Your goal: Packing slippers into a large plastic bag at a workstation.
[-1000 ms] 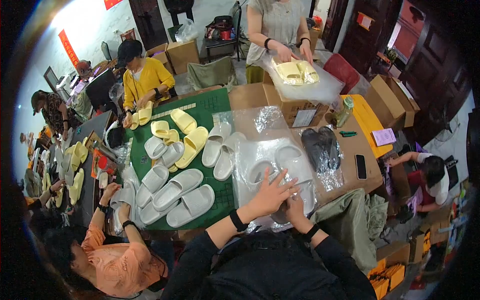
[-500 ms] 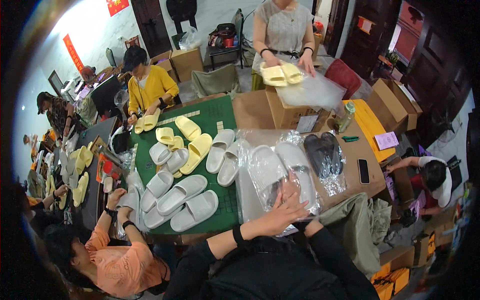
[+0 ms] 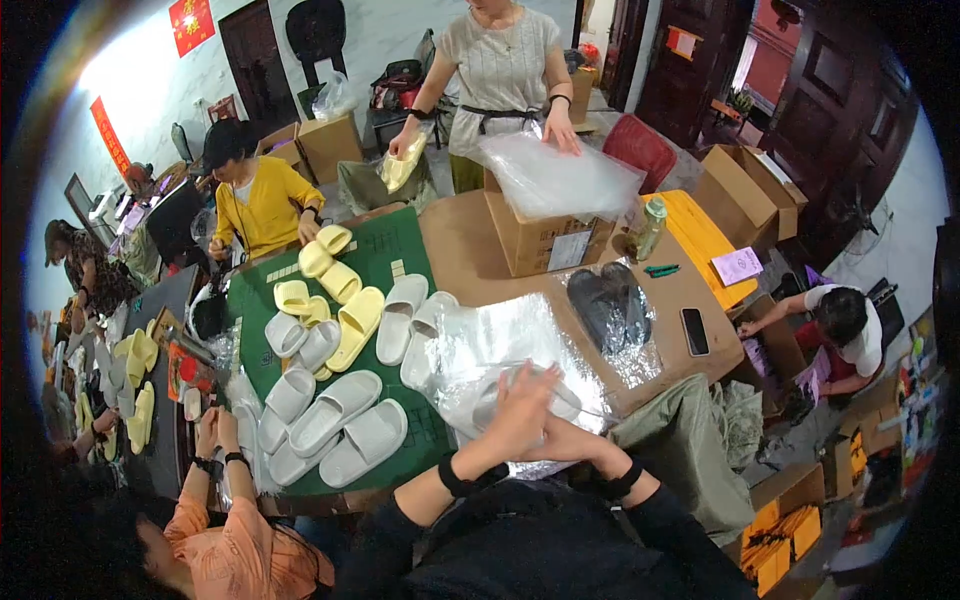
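A clear plastic bag (image 3: 515,335) lies before me at the table's front edge, with the grey slippers (image 3: 487,405) inside mostly hidden by glare and my hands. My left hand (image 3: 515,415) rests on the bag, fingers stretched out and apart. Close against it, my right hand (image 3: 568,440) is over the bag's near end; its fingers are hidden behind the left. To the left, a loose grey pair (image 3: 400,320) touches the bag's edge. Beyond its right side lies a bagged dark pair (image 3: 610,308).
Several grey slippers (image 3: 335,412) and yellow slippers (image 3: 355,328) cover the green mat (image 3: 400,240). A cardboard box (image 3: 545,240) topped with plastic bags (image 3: 560,175) stands at the back. A phone (image 3: 695,332) and bottle (image 3: 650,228) are to the right. Co-workers surround the tables.
The bag's far part now lies flat and shiny, and my hands sit closer together. Across the table, a co-worker has lifted yellow slippers off the box. Another has let a yellow pair down. My view shifted.
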`<action>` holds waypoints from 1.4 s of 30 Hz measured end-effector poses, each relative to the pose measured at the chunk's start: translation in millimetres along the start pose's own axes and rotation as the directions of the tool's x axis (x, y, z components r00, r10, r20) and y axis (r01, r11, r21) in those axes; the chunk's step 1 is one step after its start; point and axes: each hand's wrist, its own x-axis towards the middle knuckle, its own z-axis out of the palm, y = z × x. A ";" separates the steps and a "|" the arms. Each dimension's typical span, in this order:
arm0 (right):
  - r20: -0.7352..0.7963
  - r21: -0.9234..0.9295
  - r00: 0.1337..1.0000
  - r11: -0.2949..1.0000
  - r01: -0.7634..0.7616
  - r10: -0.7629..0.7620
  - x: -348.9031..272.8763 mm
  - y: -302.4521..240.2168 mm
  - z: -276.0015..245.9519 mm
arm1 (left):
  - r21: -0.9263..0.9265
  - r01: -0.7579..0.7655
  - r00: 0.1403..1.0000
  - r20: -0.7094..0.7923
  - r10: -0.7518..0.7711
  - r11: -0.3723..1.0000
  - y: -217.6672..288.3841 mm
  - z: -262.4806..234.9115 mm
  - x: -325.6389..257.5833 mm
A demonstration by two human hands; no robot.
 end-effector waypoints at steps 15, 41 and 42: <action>-0.766 -0.379 0.637 0.865 -0.328 -0.094 77.1 43.6 -188.2 | 0.516 0.181 0.983 -0.117 -0.140 0.837 -82.4 -41.4 -63.8; -0.718 0.401 0.567 0.905 -0.138 0.405 39.9 274.9 -137.8 | -0.514 0.560 0.282 -0.619 -0.733 0.650 -316.7 -135.1 -155.9; -0.733 0.413 0.549 0.904 -0.112 0.403 42.2 275.2 -132.8 | -0.512 0.558 0.289 -0.618 -0.732 0.653 -314.4 -138.1 -152.0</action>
